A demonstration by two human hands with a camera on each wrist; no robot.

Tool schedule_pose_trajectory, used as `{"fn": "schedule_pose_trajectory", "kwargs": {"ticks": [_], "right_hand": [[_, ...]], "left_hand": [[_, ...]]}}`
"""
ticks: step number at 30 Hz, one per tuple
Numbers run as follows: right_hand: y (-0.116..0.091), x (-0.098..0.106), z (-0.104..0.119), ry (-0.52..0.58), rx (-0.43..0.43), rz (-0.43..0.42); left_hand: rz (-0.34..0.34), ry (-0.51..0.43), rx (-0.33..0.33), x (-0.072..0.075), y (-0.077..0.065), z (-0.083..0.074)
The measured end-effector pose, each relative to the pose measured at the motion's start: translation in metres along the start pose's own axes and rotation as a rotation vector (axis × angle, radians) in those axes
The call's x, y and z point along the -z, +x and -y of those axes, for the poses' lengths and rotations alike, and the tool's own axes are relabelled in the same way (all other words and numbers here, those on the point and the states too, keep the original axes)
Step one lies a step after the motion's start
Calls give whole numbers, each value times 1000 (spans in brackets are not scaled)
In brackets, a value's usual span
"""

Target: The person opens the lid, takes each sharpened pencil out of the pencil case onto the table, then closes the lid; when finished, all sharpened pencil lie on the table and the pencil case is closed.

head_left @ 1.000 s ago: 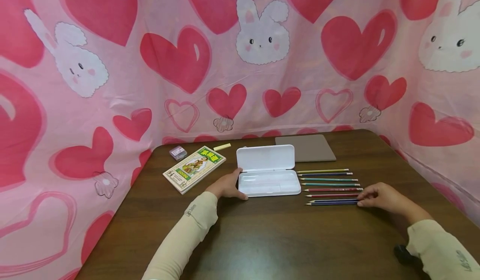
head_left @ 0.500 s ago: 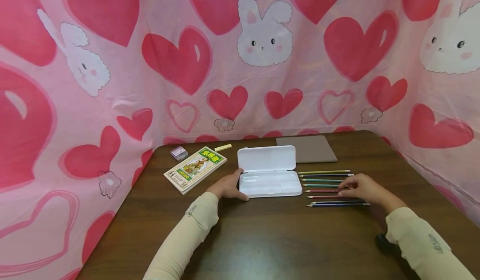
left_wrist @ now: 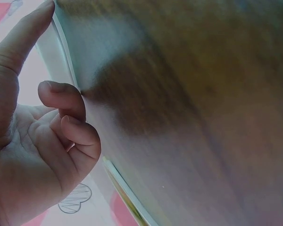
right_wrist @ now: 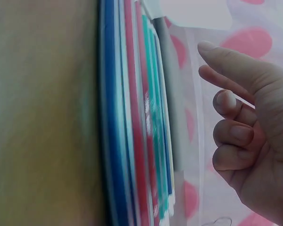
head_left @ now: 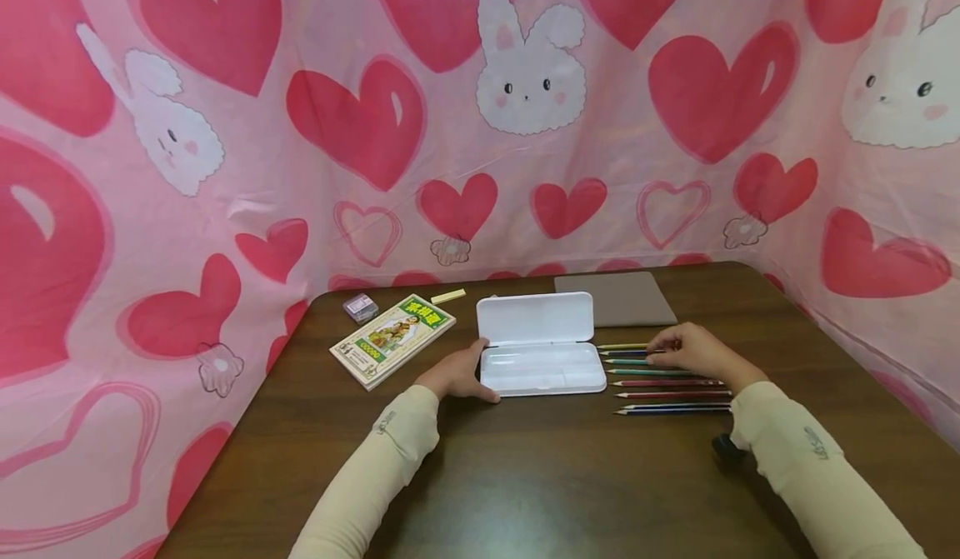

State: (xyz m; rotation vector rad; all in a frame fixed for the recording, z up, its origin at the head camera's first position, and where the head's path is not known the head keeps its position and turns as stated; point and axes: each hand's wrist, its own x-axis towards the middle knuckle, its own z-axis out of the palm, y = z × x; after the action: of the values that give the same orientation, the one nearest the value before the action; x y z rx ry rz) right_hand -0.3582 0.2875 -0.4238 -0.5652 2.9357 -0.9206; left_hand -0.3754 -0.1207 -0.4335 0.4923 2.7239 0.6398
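Note:
A white pencil case (head_left: 542,381) lies with its lid raised in the middle of the table; no pencils show inside. My left hand (head_left: 459,373) holds its left end, thumb at the front corner and fingers towards the hinge. To the right of the case, several pencils lie side by side in a row: blue pencils (head_left: 671,411) nearest me, then red pencils (head_left: 667,395), green pencils (head_left: 637,372), and a yellow pencil (head_left: 618,346) farthest away. Over the far part of the row hovers my right hand (head_left: 701,355), fingers loosely bent with nothing between them; the right wrist view shows it apart from the pencils (right_wrist: 137,122).
Left of the case lies a book (head_left: 393,341) with a green title. Behind it are a small purple box (head_left: 361,308) and a pale yellow strip (head_left: 448,296). A flat grey rectangle (head_left: 630,296) lies behind the case. Heart-patterned cloth (head_left: 525,209) hangs around the table.
My right hand has gone from the right ends of the blue pencils, away from me and leftward across the row, to the far pencils. My left hand stays at the case.

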Motion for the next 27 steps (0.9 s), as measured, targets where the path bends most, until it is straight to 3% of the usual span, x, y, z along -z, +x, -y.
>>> {"fn": "schedule_pose_trajectory", "kwargs": {"ticks": [12, 27], "right_hand": [[39, -6, 8, 47, 21, -47], [76, -19, 47, 68, 92, -114]], "left_hand": [[-2, 17, -12, -2, -1, -1], [-20, -17, -18, -5, -2, -2]]}}
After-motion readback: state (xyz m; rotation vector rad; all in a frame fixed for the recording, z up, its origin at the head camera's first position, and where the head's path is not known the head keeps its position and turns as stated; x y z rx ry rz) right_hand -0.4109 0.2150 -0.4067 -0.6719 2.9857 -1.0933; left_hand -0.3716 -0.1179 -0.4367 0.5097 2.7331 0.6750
